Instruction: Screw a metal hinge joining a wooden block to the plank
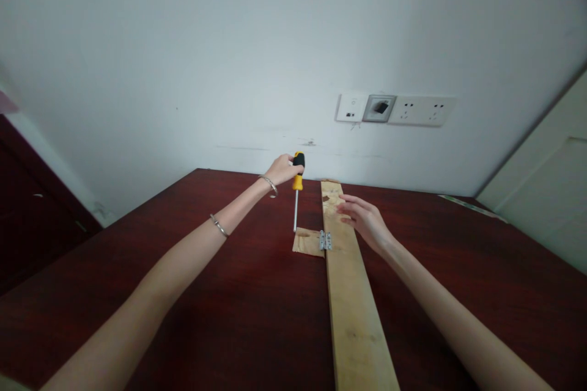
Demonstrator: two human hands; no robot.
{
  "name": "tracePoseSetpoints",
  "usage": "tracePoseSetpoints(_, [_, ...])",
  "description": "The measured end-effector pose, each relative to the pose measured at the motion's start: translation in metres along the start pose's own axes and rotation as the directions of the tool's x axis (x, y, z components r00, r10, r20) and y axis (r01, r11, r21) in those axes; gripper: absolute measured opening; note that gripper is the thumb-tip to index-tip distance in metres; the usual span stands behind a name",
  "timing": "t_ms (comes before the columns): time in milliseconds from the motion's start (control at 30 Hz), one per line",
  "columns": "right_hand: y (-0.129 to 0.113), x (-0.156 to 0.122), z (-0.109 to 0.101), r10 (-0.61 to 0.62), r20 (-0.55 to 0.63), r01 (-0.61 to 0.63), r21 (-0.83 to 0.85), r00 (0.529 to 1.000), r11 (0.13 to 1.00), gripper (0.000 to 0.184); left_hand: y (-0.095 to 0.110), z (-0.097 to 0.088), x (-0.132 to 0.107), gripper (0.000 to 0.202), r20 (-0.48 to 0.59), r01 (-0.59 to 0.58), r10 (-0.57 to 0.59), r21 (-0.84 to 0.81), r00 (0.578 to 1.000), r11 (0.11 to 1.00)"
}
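Fingers of the left hand (280,168) clasp a screwdriver (298,183) by its handle, seemingly to point its tip down by the small wood block (307,243); a hinge (326,241) spans block and plank (351,305), apparently joining them; the right hand (369,224), empty and loosely curled, is at the plank's edge

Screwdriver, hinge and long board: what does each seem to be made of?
Screwdriver handle: likely plastic, perhaps with rubbery grips, given its yellow and black sections; the shaft looks like smooth metal, slim and silvery.
Hinge: probably plated or bare metal, from its silvery-grey colour.
Long board: apparently unfinished wood, pale with darker knot-like marks.
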State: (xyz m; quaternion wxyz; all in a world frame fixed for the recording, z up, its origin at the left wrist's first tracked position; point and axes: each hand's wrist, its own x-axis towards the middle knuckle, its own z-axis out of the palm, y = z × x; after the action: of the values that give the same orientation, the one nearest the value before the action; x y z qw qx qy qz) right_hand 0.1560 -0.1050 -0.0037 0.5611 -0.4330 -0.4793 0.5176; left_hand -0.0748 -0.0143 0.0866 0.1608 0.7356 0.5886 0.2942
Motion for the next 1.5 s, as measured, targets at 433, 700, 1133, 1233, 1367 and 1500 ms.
tracePoseSetpoints(433, [-0.064, -0.025, 0.018, -0.235, 0.002, 0.229, -0.223, 0.972, 0.948, 0.049, 0.072, 0.018, -0.065, 0.04, -0.034, -0.333, 0.387, -0.581, 0.922, 0.743])
tracePoseSetpoints(700, [-0.072, -0.035, 0.025, -0.421, 0.094, 0.43, -0.269, 0.902, 0.862, 0.054, 0.071, 0.012, -0.088, 0.043, -0.11, -0.414, 0.444, -0.607, 0.889, 0.679])
tracePoseSetpoints(1133, [-0.097, -0.063, 0.036, -0.555, 0.082, 0.525, -0.46, 0.828, 0.716, 0.047, 0.083, 0.001, -0.113, 0.047, -0.126, -0.481, 0.502, -0.552, 0.856, 0.681])
tracePoseSetpoints(1233, [-0.097, -0.065, 0.037, -0.574, 0.086, 0.545, -0.453, 0.814, 0.705, 0.049, 0.086, -0.008, -0.12, 0.046, -0.161, -0.539, 0.523, -0.409, 0.837, 0.736])
tracePoseSetpoints(1367, [-0.095, -0.062, 0.036, -0.576, 0.072, 0.549, -0.416, 0.814, 0.725, 0.052, 0.08, -0.021, -0.12, 0.049, -0.203, -0.588, 0.556, -0.17, 0.806, 0.791])
tracePoseSetpoints(1500, [-0.096, -0.054, 0.03, -0.552, 0.007, 0.52, -0.349, 0.834, 0.78, 0.05, 0.051, -0.019, -0.096, 0.04, -0.168, -0.595, 0.579, -0.065, 0.798, 0.801])
